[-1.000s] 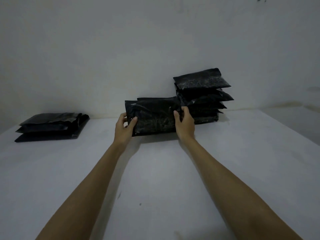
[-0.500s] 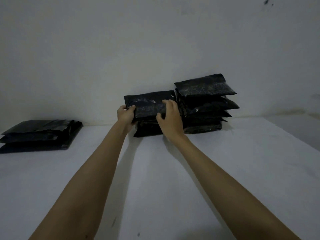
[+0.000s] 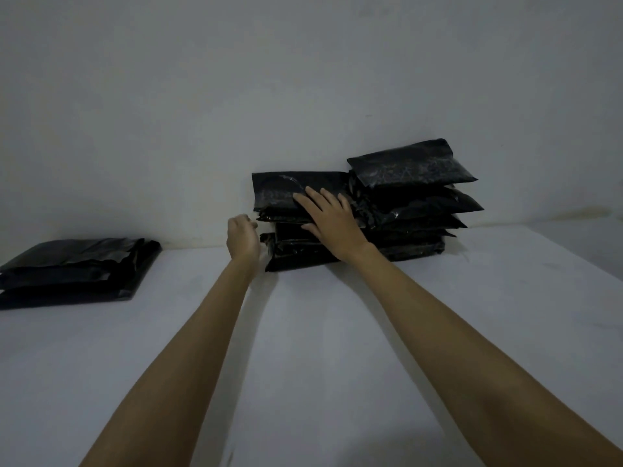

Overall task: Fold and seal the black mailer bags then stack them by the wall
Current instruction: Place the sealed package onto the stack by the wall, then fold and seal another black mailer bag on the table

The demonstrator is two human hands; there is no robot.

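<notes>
Two stacks of sealed black mailer bags stand against the wall. The taller stack is on the right, the lower stack just left of it. On top of the lower stack lies a sealed bag. My right hand rests flat on this bag's front edge with fingers spread, holding nothing. My left hand hovers just off the stack's left side, fingers loosely curled, clear of the bag. A pile of flat, unsealed black bags lies at the far left of the white table.
The pale wall runs right behind both stacks. The table's right edge falls away near the far right.
The bag both hands carried now lies on the lower stack. My left hand has let go and pulled back left. My right hand has flattened on top of the bag.
</notes>
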